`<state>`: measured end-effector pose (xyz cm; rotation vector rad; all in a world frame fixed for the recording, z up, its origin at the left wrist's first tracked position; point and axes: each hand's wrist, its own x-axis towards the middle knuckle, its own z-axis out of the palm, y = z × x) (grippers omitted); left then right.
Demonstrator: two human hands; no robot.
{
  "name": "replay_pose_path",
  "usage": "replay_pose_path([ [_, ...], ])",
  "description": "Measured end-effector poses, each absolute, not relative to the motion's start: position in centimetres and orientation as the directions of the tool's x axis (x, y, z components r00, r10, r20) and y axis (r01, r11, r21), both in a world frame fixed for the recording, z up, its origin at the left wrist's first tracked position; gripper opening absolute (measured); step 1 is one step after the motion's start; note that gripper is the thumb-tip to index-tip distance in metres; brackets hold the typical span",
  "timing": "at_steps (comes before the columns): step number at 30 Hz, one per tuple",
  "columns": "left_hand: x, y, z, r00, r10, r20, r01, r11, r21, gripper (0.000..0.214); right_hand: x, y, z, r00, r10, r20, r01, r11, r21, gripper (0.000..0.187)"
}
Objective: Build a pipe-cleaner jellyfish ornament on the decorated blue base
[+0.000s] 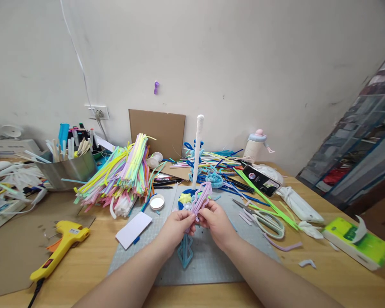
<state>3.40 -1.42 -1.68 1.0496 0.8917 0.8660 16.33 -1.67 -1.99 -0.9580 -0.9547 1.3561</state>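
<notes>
My left hand (182,221) and my right hand (214,217) come together over the grey cutting mat (218,265). Both pinch the lower end of a lilac pipe-cleaner leaf (203,197) with a wavy outline, its tip pointing up. Just behind stands a white wrapped rod (197,149), upright, with blue pipe-cleaner curls around it. A yellow pipe-cleaner piece (185,198) sits at its base, partly hidden by my fingers. Below my hands a light-blue pipe-cleaner leaf (185,252) lies on the mat.
A big bundle of coloured pipe cleaners (128,175) lies left of the mat, beyond a yellow glue gun (62,246). Scissors (269,224), a phone (261,179) and a green tissue pack (356,241) lie to the right. A white card (134,230) and small round tin (157,202) are nearer.
</notes>
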Motion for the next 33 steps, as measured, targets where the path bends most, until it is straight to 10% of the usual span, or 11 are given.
replay_pose_path([
  [15, 2.76, -1.49, -1.27, 0.583, 0.766, -0.273, -0.329, 0.529, 0.782, 0.021, 16.26, -1.81, -1.58, -0.008, 1.0, -0.008, -0.371, -0.011, -0.928, 0.017],
  [33, 3.21, -1.15, -1.41, 0.364, 0.931, -0.027, -0.177, 0.098, 0.979, 0.034, 16.12, -2.14, -1.42, -0.103, 0.992, 0.07, -0.273, 0.039, -0.961, 0.025],
])
